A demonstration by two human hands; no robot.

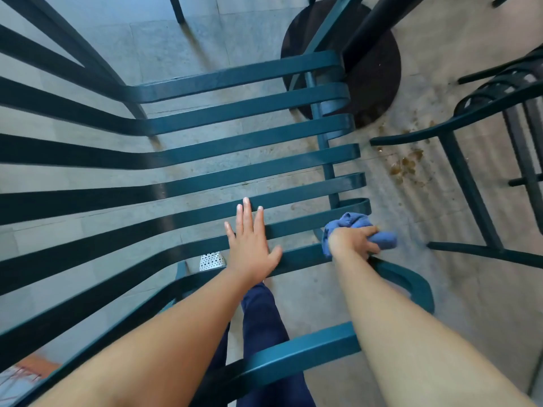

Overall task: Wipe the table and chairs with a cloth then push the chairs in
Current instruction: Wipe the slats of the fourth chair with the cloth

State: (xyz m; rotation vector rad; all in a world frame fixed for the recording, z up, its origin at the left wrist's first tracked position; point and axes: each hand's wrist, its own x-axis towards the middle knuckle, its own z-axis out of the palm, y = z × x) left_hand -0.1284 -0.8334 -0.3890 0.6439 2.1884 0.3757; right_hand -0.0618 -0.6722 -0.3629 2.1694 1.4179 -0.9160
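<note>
Two hands are out over the chair (235, 177) below me, my forearms reaching across its nearest teal slats. Under them I see my dark blue trouser leg (264, 318) and a spotted shoe (212, 260) on the floor. My left hand (249, 245) lies flat with its fingers spread and straight, palm pressed on the slats of the seat. Just beside it, toward the seat's right edge, my right hand (352, 240) curls round the bunched blue cloth (357, 223), holding it against the end of a slat. Through the gaps shows a floor (176, 54) of grey stone tiles. Beyond my right hand, brown stains (407, 165) speckle the tiles. Another dark chair (482, 118) stands further right of those. Ahead of both hands, past the seat's front, the table's round dark base (379, 71) sits on the floor with its post rising out of view.
</note>
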